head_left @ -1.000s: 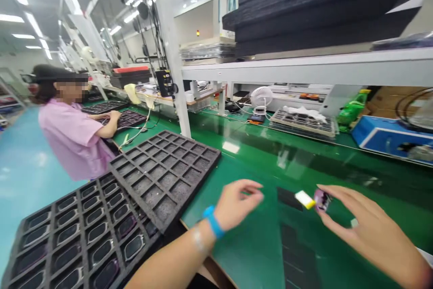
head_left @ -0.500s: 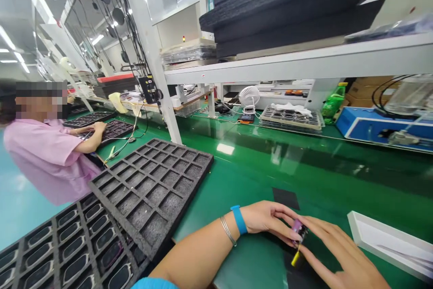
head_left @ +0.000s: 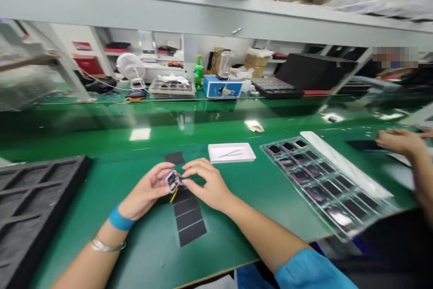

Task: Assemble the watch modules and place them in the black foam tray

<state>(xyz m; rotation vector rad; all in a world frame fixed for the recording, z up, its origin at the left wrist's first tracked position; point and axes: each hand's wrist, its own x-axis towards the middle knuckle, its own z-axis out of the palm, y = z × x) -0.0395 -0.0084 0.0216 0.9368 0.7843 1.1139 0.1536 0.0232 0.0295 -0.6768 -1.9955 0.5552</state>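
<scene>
My left hand (head_left: 145, 190) holds a small purple-rimmed electronic unit (head_left: 171, 181) between thumb and fingers, its open inner side showing. From the unit's lower edge sticks out a yellow tab (head_left: 173, 196). My right hand (head_left: 211, 186) comes in from the right, thumb and forefinger closed together at the unit's edge. What lies between those fingertips is too small to make out. Under the hands, a row of black rectangular pieces (head_left: 190, 219) lies on the green bench, and another black piece (head_left: 174, 158) lies just beyond them.
A shallow white box (head_left: 232, 159) holds tweezers (head_left: 230, 153). Right of it lies a clear plastic tray (head_left: 302, 198) of purple-rimmed units. A black foam tray (head_left: 64, 194) sits at left. Another person's hand (head_left: 397, 140) works at far right. A shelf beam (head_left: 216, 17) spans above.
The view has swung right, bringing the plastic tray and another person's hand into sight. My hands still hold the unit together, now turned with its inside showing; my right fingers have shifted to its edge.
</scene>
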